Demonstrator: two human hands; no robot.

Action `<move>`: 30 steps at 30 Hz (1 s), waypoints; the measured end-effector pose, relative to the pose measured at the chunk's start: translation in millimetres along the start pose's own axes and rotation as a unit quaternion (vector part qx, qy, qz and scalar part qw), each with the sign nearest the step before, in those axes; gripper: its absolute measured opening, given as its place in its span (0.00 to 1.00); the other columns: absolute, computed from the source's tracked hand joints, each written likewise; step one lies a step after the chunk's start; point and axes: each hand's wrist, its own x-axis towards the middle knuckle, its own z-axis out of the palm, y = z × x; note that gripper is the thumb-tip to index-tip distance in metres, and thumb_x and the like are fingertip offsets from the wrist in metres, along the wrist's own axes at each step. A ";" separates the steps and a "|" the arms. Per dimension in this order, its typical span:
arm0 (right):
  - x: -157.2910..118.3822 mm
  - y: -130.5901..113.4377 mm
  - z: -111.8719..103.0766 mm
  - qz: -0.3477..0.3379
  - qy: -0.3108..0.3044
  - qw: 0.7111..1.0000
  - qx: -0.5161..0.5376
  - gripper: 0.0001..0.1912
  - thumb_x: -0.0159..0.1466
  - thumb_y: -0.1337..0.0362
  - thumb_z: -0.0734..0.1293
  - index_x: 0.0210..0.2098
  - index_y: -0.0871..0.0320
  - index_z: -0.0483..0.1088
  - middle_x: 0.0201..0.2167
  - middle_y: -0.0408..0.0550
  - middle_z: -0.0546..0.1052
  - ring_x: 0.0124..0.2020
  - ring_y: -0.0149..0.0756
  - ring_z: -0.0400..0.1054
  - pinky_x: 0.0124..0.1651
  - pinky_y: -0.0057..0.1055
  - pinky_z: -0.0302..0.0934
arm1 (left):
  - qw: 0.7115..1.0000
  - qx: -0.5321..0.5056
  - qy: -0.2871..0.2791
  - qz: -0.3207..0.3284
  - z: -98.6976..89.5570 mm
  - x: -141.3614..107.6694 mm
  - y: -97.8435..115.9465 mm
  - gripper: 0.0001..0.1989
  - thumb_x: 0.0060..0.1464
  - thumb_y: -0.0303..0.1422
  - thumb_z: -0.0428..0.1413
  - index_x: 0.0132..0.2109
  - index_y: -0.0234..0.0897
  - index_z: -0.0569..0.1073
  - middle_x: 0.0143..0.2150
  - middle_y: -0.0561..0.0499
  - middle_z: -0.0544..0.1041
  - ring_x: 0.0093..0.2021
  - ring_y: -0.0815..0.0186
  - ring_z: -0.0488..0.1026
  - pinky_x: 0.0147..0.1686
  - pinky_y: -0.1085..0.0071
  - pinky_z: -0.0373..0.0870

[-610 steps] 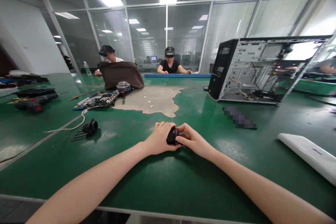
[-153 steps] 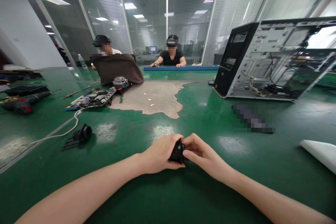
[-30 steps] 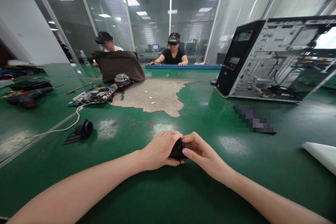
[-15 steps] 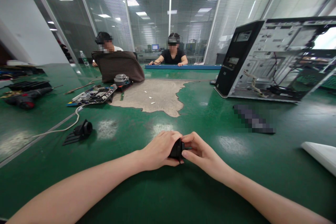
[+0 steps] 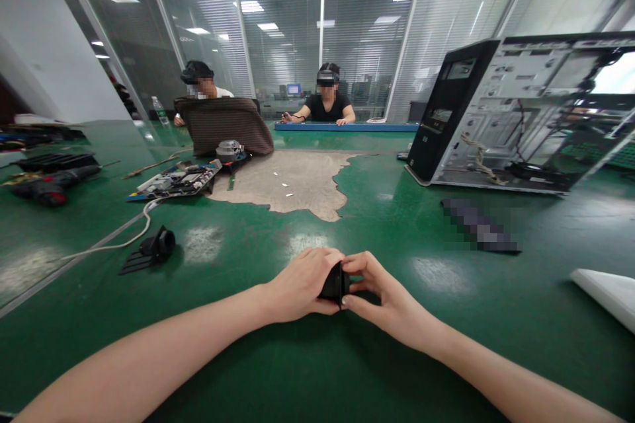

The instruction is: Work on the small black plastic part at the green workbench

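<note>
A small black part [image 5: 335, 284] is held between my two hands above the green table [image 5: 278, 370]. My left hand [image 5: 302, 283] wraps round its left side, fingers over the top and thumb below. From the right, my right hand [image 5: 380, 291] grips the rim with its fingertips at top and bottom. A similar-looking black part with a round opening [image 5: 157, 246] lies on the table to the left of my hands.
Ahead lie a circuit board [image 5: 178, 180] and a bare worn patch [image 5: 292, 178]. An open computer case [image 5: 501, 119] stands at the right, near a dark strip [image 5: 479, 225] and a white object [image 5: 608, 294]. Two people sit across the table.
My right thumb has shifted slightly down along the black part's rim, and the right fingers are a little wider apart. My left hand has hardly moved.
</note>
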 end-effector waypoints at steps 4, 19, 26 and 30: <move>-0.4 2.0 0.1 0.018 0.007 1.000 0.016 0.06 0.61 0.64 0.62 0.38 0.55 0.60 0.38 0.45 0.64 0.42 0.34 0.64 0.43 0.34 0.64 | 1.000 -0.001 0.007 -0.002 0.0 0.1 0.4 0.31 0.44 0.36 0.61 0.51 0.36 0.53 0.50 0.43 0.66 0.46 0.57 0.65 0.44 0.62 0.61; -1.8 -1.2 0.5 0.003 0.010 1.000 -0.002 0.11 0.59 0.66 0.63 0.41 0.54 0.59 0.44 0.47 0.63 0.46 0.35 0.63 0.46 0.34 0.65 | 1.000 -0.011 0.005 -0.003 0.1 0.1 -0.1 0.33 0.44 0.34 0.61 0.53 0.38 0.52 0.51 0.43 0.65 0.47 0.56 0.65 0.45 0.61 0.61; 1.5 -1.9 0.3 0.043 0.023 0.999 0.003 0.10 0.60 0.64 0.63 0.40 0.55 0.59 0.40 0.47 0.66 0.43 0.35 0.66 0.43 0.35 0.65 | 1.000 -0.008 0.000 -0.014 -0.2 1.2 1.8 0.31 0.44 0.35 0.61 0.52 0.36 0.54 0.49 0.43 0.66 0.47 0.56 0.65 0.45 0.61 0.62; 0.8 -4.3 -0.1 0.044 0.005 0.999 -0.018 0.11 0.61 0.64 0.61 0.43 0.56 0.59 0.40 0.47 0.68 0.40 0.34 0.67 0.42 0.35 0.65 | 1.000 -0.003 -0.001 -0.012 0.2 1.3 1.6 0.32 0.44 0.35 0.61 0.52 0.36 0.53 0.50 0.43 0.66 0.47 0.55 0.65 0.45 0.61 0.61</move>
